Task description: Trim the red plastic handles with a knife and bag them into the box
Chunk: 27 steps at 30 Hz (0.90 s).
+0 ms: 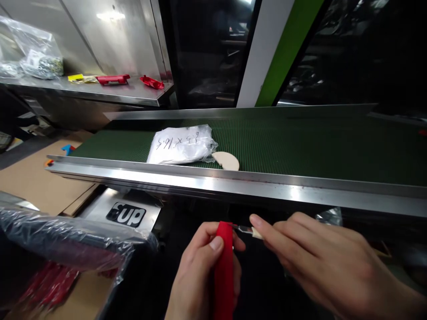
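Observation:
My left hand (203, 271) is closed around a long red plastic part (224, 271), held upright with the thumb pressed on its near face. My right hand (320, 258) grips the pale handle of a small trimming knife (245, 229), index finger stretched along it. The metal blade points left and meets, or nearly meets, the upper right edge of the red part. Both hands are in front of the conveyor's metal rail (200, 180). The lower end of the red part runs out of the picture.
Beyond the rail, a green conveyor belt (300, 146) carries a plastic bag with handwriting (182, 144) and a pale half-round piece (227, 161). Red parts (113, 79) lie on a steel shelf (140, 93). A plastic-lined box (66, 235) at lower left holds red pieces.

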Available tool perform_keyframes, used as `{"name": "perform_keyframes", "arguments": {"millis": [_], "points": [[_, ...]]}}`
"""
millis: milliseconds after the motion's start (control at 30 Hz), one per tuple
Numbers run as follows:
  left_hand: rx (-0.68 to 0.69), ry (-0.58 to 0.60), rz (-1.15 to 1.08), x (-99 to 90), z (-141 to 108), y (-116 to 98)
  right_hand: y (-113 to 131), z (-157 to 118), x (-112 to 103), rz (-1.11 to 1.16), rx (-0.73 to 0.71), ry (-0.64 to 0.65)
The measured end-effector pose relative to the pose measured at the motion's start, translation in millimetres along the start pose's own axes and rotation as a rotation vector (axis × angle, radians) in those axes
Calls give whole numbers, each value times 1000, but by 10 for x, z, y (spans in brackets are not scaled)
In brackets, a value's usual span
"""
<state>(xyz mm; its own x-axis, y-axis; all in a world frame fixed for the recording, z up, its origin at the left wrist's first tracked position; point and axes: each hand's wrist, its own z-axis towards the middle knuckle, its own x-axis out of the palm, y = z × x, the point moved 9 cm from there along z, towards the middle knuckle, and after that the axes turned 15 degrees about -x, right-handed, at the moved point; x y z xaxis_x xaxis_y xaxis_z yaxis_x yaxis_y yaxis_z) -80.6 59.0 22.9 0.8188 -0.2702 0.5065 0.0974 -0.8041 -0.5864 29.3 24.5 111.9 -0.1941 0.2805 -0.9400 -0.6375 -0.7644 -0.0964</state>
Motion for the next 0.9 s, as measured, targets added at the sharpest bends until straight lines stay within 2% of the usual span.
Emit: {"name": "perform_keyframes", "arguments": {"millis": [900], "points": [[-37,41,32,0,-15,43,46,-16,-43,-45,-22,-7]]}}
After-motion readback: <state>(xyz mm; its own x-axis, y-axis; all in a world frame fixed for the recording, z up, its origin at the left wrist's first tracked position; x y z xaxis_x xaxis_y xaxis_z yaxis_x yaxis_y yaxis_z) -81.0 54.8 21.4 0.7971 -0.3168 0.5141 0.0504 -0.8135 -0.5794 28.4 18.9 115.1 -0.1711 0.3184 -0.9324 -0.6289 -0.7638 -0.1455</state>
